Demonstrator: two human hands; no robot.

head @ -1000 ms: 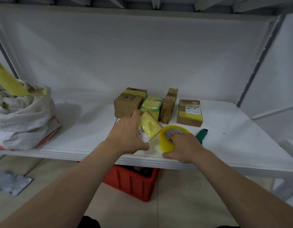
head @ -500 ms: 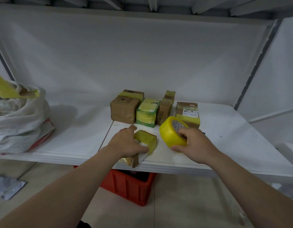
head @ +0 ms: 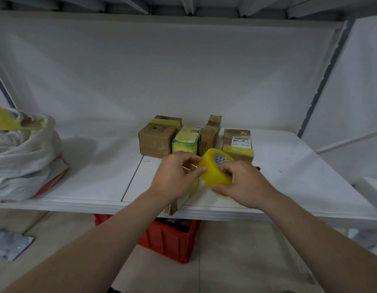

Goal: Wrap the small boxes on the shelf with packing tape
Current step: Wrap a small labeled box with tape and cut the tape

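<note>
0.5 s ago the left hand [head: 174, 176] held the small box [head: 193, 187]. Now it has let go & pinches the edge of the tape roll [head: 215, 176], which the right hand [head: 244, 183] grips. The box sits at the shelf [head: 88, 176] front, under the hands. Prob. picking for the tape end, so wrapping comes next.

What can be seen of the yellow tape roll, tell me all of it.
The tape roll is a wide, glossy yellow ring of packing tape, with a grey-and-white patterned core showing through its open side. It is held tilted above the front of the white shelf, open side facing up and away. The right hand grips it, fingers hooked into the core and thumb beneath; the left hand pinches at its left rim.
</note>
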